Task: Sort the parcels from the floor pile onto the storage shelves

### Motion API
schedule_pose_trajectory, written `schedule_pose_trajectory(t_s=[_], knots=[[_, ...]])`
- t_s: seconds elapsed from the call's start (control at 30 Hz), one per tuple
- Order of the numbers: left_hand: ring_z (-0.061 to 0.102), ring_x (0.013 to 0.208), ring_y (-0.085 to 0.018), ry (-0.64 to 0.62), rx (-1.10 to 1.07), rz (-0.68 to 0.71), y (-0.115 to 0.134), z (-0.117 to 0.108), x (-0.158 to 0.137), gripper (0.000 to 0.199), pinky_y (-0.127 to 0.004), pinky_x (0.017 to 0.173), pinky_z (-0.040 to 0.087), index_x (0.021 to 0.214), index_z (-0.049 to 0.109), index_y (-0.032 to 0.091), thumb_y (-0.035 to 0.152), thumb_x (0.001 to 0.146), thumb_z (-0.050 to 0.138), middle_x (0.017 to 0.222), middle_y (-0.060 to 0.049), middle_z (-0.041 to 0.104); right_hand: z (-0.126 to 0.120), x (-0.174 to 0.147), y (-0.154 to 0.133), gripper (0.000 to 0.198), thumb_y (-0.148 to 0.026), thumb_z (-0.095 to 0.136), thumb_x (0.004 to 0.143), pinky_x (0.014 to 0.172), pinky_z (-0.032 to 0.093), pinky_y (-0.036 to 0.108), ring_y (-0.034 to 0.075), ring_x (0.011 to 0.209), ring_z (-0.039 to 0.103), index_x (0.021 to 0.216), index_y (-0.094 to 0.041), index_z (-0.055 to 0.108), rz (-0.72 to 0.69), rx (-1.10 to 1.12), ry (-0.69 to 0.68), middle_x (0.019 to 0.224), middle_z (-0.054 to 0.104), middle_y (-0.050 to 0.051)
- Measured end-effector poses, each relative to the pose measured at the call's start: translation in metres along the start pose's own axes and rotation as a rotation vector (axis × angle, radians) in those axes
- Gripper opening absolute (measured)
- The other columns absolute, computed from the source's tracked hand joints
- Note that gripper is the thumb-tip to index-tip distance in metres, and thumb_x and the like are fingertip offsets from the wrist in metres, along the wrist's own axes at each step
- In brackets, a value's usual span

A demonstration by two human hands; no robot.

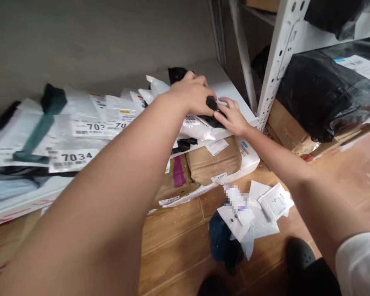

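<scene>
My left hand reaches over the shelf's right end, its fingers bent onto a bunched part of a black plastic parcel. From the right, my right hand meets it, thumb and fingers closed on the same black plastic. Part of the parcel is hidden under both hands. Right beneath them lies a white mailing bag with a number label. Another black bag stands behind my left hand.
White mailing bags with number labels line the shelf, a dark green strip-like package among them. Cardboard boxes sit below. White packets lie on the floor near my feet. At right, a perforated rack post stands beside a large black parcel.
</scene>
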State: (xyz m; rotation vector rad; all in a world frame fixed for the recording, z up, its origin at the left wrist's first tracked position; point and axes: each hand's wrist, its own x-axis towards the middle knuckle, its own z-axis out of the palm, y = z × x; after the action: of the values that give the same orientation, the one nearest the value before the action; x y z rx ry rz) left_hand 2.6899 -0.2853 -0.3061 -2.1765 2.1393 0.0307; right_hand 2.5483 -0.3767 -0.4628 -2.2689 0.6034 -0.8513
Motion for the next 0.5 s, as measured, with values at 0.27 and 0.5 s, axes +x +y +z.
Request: schedule_pose_trajectory(t_s=[0.27,0.5], knots=[[0.027,0.142,-0.043,0.029,0.028,-0.049,-0.001,0.006,0.01,0.055,-0.067,0.12,0.018,0.127,0.076,0.021,0.055,0.085,0.067,0.129,-0.005,0.049,0.01,-0.355,0.065,0.108,-0.04,0.092,0.057,0.118,0.036,0.064,0.048,0.144,0.043,0.155,-0.017,0.051,0.192,-0.539,-0.926,0.159,0.048,0.024],[0.026,0.141,-0.046,0.075,0.007,-0.065,-0.008,0.014,0.012,0.092,-0.067,0.115,0.02,0.129,0.073,0.021,0.09,0.074,0.044,0.127,-0.004,0.045,-0.021,-0.44,0.088,0.106,-0.019,0.08,0.059,0.13,0.023,0.058,0.044,0.146,0.043,0.158,-0.004,0.044,0.419,-0.55,-0.954,0.156,0.051,0.027]])
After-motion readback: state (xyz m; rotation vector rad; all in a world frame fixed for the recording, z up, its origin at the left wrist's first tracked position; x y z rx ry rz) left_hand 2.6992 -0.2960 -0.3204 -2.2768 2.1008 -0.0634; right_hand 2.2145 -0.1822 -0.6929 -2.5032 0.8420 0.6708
